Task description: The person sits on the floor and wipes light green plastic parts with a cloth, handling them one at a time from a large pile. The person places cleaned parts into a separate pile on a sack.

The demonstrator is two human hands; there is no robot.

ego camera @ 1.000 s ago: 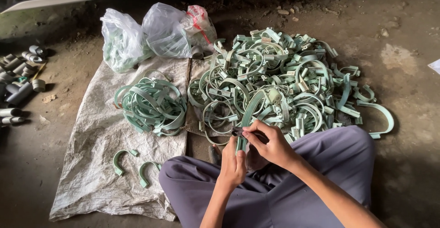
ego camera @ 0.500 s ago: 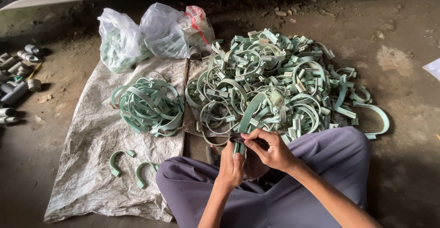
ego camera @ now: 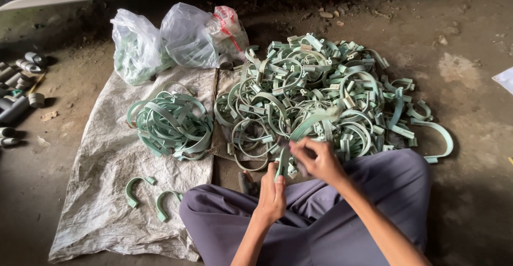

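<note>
A large heap of pale green plastic clamp rings lies on the ground in front of me. My left hand and my right hand both grip one green clamp strip held upright just above my lap, at the near edge of the heap. A smaller, neater bundle of green rings sits to the left on a grey sack sheet. Two small curved green half clamps lie on the sheet near my left knee.
Two clear plastic bags with green parts stand at the far edge of the sheet. Grey pipe fittings lie on the dirt floor at the far left. A vehicle's body and tyre show along the top.
My hands have stayed at the near edge of the heap, working on the same green strip. The view has shifted slightly; the piles have not moved.
</note>
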